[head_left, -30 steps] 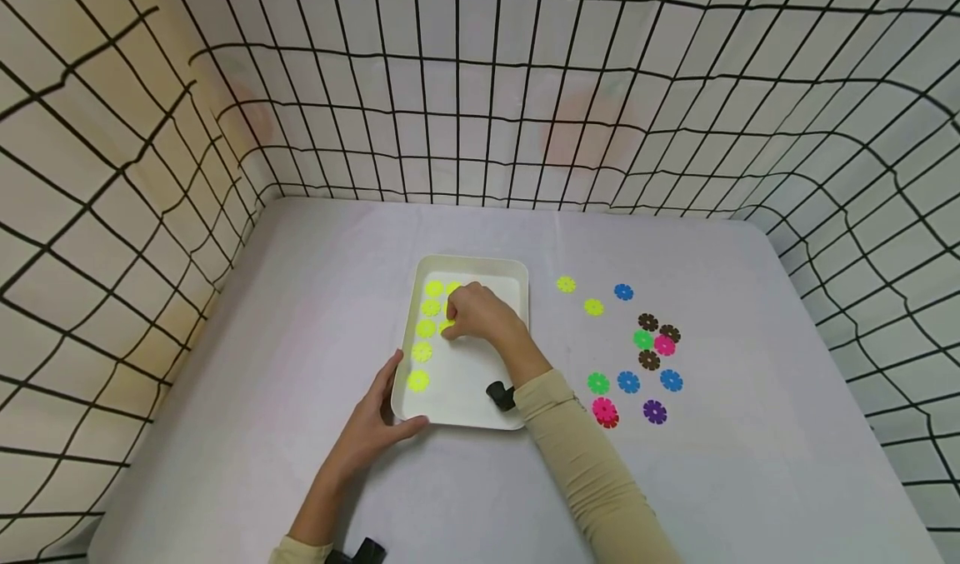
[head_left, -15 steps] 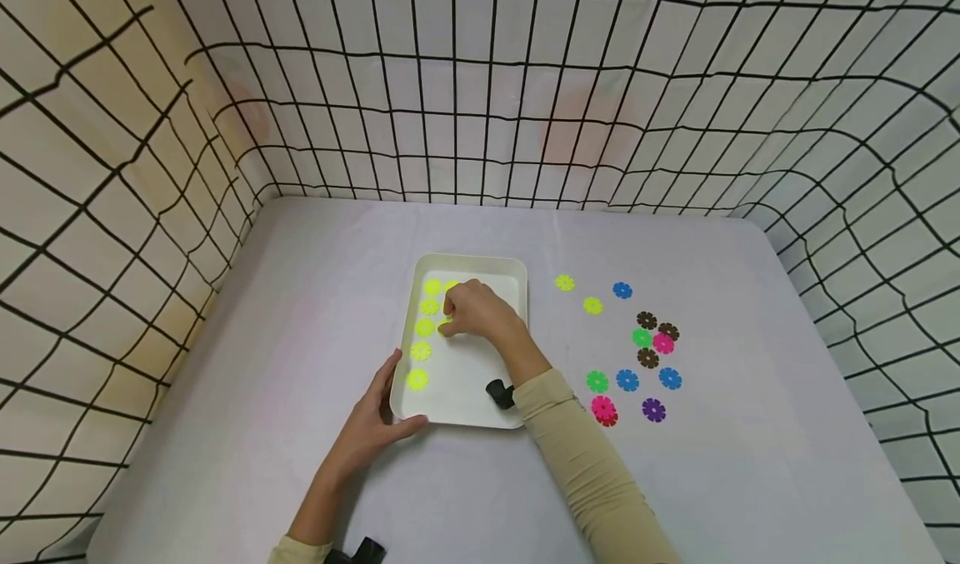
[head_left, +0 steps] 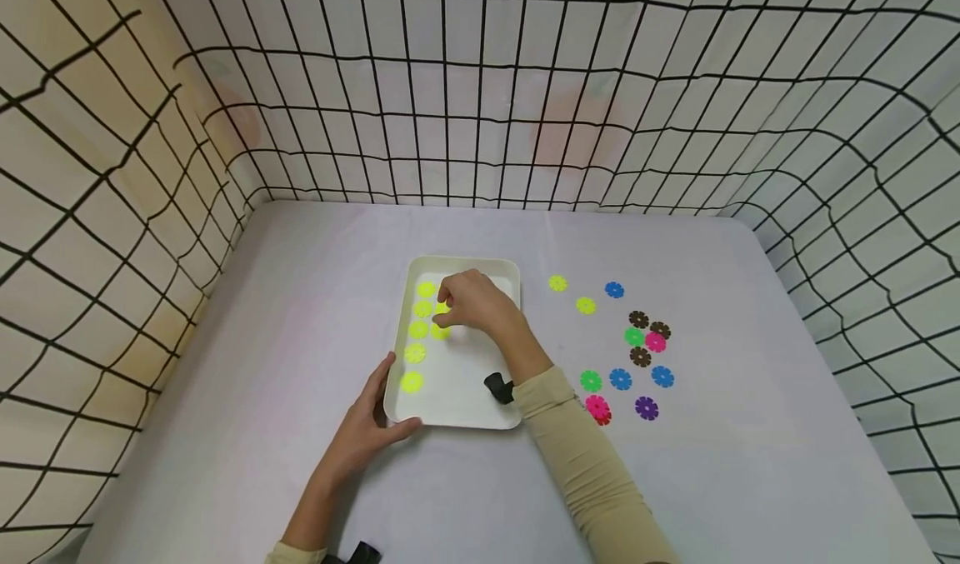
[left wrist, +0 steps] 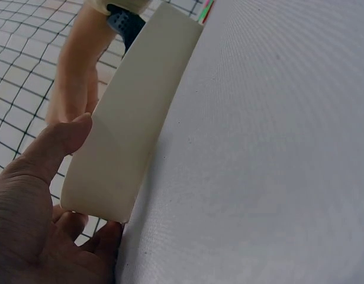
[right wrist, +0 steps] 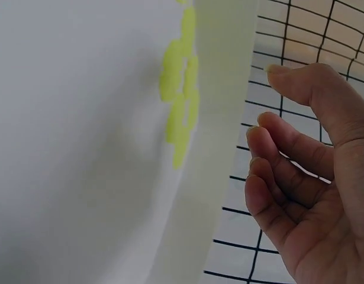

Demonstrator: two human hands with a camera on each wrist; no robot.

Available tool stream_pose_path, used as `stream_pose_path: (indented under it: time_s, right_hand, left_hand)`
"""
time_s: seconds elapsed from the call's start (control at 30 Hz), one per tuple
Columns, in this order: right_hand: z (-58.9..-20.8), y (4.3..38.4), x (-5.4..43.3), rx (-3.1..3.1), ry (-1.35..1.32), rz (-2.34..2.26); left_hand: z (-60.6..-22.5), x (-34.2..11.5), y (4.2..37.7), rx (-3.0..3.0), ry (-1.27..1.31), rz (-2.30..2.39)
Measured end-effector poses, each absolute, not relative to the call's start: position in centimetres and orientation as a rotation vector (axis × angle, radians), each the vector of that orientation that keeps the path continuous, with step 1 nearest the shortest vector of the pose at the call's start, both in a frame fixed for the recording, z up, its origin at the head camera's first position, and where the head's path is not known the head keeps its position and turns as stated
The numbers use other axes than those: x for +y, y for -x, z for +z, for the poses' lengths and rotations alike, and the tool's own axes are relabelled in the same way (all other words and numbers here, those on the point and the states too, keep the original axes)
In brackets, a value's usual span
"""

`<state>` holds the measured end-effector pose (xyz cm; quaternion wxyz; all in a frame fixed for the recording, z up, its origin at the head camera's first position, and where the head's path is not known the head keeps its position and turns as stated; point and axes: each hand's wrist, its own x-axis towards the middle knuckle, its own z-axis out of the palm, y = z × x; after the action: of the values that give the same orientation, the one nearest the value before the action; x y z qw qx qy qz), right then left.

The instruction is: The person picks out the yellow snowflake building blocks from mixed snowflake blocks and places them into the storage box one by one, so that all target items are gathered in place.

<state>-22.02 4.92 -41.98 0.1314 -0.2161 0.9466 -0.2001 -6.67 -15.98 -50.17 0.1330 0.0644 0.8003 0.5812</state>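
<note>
A white tray [head_left: 468,393] lies on the table with several yellow notched discs [head_left: 415,353] in two columns on its left side. My left hand [head_left: 365,424] holds the tray's near left corner, thumb at the front wall and fingers along the left wall. In the left wrist view, the left thumb lies against the rim and the fingertips bend round the corner. My right hand [head_left: 476,304] hovers over the second column, partly hiding it. The right wrist view shows the right hand [right wrist: 315,171] with thumb and fingers apart and nothing between them.
Right of the tray lie loose discs: yellow [head_left: 586,305], blue [head_left: 620,379], green [head_left: 591,381], brown [head_left: 640,356], pink [head_left: 597,406] and purple [head_left: 647,408]. Some overlap. Black wire mesh [head_left: 480,139] rises behind and beside the white table [head_left: 300,297].
My right hand has come up slightly off the second column, its thumb now apart from the fingers, and a yellow disc shows below it. The left hand stays at the tray's corner.
</note>
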Motion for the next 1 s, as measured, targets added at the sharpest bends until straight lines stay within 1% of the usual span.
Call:
stream_pose_path:
  time_s: [0.37, 0.73, 1.0]
  right_hand:
    - [-40.6, 21.8, 8.4, 2.811, 0.527, -0.696]
    - [-41.3, 22.0, 13.7, 2.858, 0.334, -0.806]
    - [-42.6, 22.4, 16.9, 2.872, 0.181, -0.851]
  left_hand:
    - [-50.2, -15.9, 6.6, 2.319, -0.181, 1.684]
    - [-50.1, -15.9, 6.6, 2.342, -0.184, 1.663]
    - [-50.0, -15.9, 6.6, 2.344, -0.175, 1.663]
